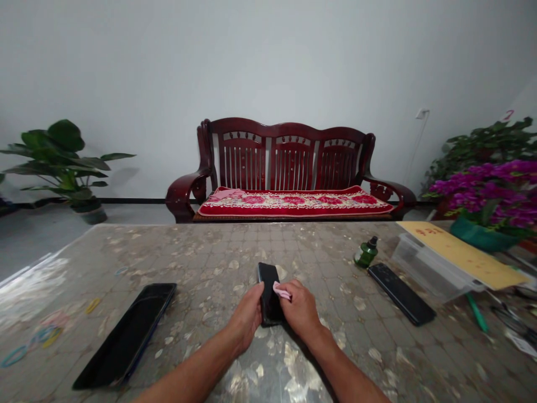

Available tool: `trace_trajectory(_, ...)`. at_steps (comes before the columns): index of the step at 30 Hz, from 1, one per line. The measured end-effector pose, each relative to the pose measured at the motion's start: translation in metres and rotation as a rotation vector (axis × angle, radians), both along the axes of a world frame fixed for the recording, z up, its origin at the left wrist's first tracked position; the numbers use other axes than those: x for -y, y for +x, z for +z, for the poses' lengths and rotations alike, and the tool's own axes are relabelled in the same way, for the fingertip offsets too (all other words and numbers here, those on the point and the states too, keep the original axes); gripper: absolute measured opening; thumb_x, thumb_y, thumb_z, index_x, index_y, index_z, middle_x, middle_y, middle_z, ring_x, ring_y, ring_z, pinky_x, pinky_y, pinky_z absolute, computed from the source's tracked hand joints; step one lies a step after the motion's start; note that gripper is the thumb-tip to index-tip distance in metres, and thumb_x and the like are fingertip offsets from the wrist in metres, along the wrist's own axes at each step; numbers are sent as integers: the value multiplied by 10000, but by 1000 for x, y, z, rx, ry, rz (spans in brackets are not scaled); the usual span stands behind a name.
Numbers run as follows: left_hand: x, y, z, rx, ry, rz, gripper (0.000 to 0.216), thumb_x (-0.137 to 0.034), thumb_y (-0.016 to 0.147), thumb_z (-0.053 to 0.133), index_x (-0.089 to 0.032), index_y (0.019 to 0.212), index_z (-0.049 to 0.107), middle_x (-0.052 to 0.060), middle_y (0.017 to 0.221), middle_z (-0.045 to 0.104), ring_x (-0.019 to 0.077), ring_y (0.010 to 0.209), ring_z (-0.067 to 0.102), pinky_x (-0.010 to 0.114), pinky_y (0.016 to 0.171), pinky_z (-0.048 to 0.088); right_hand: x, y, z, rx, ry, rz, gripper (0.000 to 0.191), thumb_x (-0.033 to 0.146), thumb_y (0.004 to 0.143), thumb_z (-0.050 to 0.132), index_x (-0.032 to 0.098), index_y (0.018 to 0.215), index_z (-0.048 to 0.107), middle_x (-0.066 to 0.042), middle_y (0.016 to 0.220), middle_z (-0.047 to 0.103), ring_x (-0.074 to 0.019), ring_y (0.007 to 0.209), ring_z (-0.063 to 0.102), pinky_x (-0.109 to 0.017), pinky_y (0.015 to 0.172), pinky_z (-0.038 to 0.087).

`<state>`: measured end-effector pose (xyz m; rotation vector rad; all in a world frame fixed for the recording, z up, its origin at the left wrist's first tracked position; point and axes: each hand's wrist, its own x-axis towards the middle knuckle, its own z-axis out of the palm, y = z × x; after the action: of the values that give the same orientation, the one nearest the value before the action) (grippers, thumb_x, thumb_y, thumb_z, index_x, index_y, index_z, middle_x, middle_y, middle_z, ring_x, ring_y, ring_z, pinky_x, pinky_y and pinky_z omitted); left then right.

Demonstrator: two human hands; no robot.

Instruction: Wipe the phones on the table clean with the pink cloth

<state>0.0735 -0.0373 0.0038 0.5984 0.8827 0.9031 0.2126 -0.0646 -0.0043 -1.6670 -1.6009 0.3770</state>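
And here's the phone (268, 286), dark screen up, at the middle of the patterned table (218, 252), with the left hand (250, 314) gripping it along its left edge, thumb on the rim! Over on its right side, the right hand (300, 305) has a folded pink cloth (282, 291) pinched in its fingers, right over the glass. Out left and nearer lies a large black tablet (128, 333), rubber bands (49, 334) scattered farther left. Away to the right, a black handset (401, 294) sits just beside a green bottle (366, 253), a clear box (432, 268) beyond.
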Motion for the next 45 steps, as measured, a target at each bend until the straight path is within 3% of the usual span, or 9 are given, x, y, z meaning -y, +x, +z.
trace_trajectory(7, 4, 3, -1, 102, 11, 31, 185, -259, 849, 679, -157, 1003, 666, 50, 863, 749, 205, 764, 704, 267, 678, 524, 0, -5, -3, -81, 116, 8, 329, 33, 780, 535, 224, 920, 764, -39, 838, 687, -162, 762, 641, -247, 698, 478)
trace_trajectory(11, 6, 6, 3, 134, -101, 117, 113, -227, 923, 590, -148, 916, 670, 54, 820, 750, 199, 752, 710, 276, 713, 531, 2, -11, -3, -78, 215, 64, 352, 17, 759, 518, 226, 925, 749, -42, 866, 683, -183, 844, 631, -283, 770, 484)
trace_trajectory(15, 4, 4, 6, 245, -225, 15, 304, -282, 1002, 461, -97, 972, 700, 103, 873, 756, 233, 852, 722, 309, 798, 535, 3, -12, 0, -3, 300, 97, 368, -1, 737, 505, 225, 925, 727, -45, 878, 673, -196, 872, 598, -306, 788, 469)
trace_trajectory(21, -2, -4, 3, 441, -219, -135, 329, -308, 994, 465, -86, 988, 708, 112, 872, 755, 268, 948, 709, 362, 906, 515, 8, -13, 11, 126, 386, 127, 345, 17, 747, 515, 220, 951, 705, -47, 844, 627, -201, 847, 547, -314, 753, 437)
trace_trajectory(29, -7, -13, 1, 589, -243, -173, 416, -446, 951, 503, -74, 966, 687, 136, 877, 725, 282, 863, 707, 402, 865, 539, 18, -13, 34, 277, 456, 167, 244, 102, 796, 588, 240, 968, 692, -27, 829, 629, -210, 897, 528, -361, 829, 375)
trace_trajectory(32, -6, -14, 5, 576, -255, -114, 404, -448, 938, 513, -83, 990, 678, 132, 884, 712, 268, 831, 704, 403, 842, 550, 21, -15, 35, 293, 484, 164, 245, 100, 807, 564, 233, 972, 687, -29, 830, 628, -206, 887, 528, -359, 818, 377)
trace_trajectory(36, -7, -13, 15, 579, -234, 91, 311, -383, 939, 522, -136, 1057, 671, 96, 878, 695, 226, 778, 696, 387, 812, 562, 27, -27, 32, 302, 533, 297, 248, 128, 804, 538, 219, 991, 673, -39, 841, 640, -210, 873, 537, -371, 808, 395)
trace_trajectory(39, -9, -14, 20, 620, -231, 167, 295, -352, 951, 500, -135, 1060, 667, 92, 853, 680, 219, 753, 687, 397, 796, 568, 29, -31, 30, 307, 578, 372, 263, 143, 806, 527, 217, 1015, 667, -43, 849, 650, -202, 845, 545, -366, 786, 409)
trace_trajectory(45, -13, -19, 22, 657, -286, 186, 360, -368, 987, 397, -126, 988, 664, 100, 829, 660, 224, 743, 674, 359, 718, 573, 23, -17, 33, 301, 635, 240, 323, 97, 838, 533, 235, 1105, 650, -39, 891, 681, -202, 865, 550, -360, 779, 400)
